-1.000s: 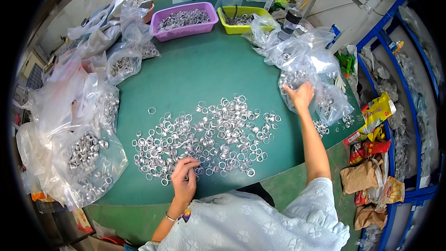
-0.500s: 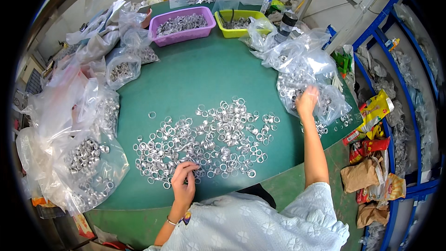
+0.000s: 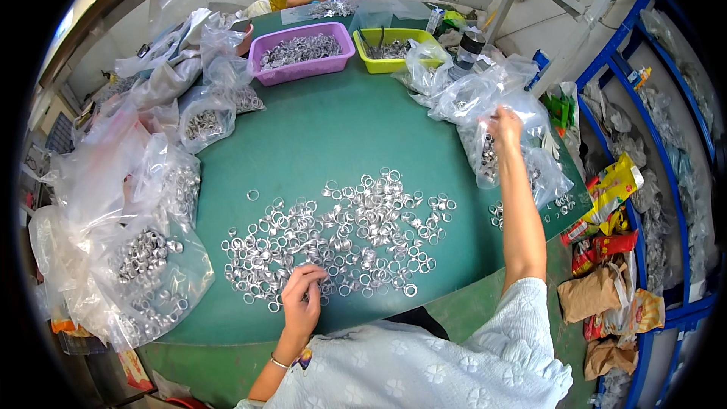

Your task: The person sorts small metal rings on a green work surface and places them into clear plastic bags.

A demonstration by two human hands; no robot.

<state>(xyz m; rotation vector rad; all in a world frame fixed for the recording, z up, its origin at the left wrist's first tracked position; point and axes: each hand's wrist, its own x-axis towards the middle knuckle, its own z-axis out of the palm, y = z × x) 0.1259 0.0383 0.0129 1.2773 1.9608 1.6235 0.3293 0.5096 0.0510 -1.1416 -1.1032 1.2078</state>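
Rings (image 3: 382, 204) lay scattered on green surface (image 3: 333, 136). Left hand (image 3: 301, 301) sat at their near edge, fingers curled; couldn't tell if pinching any. Right hand (image 3: 507, 129) pinched clear bag (image 3: 487, 160) of metal pieces.

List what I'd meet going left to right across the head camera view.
Large clear plastic bag of silver metal rings at lower left, bare left hand, lime-green rectangular plastic tub, bare right hand, upper crumpled brown paper bag.
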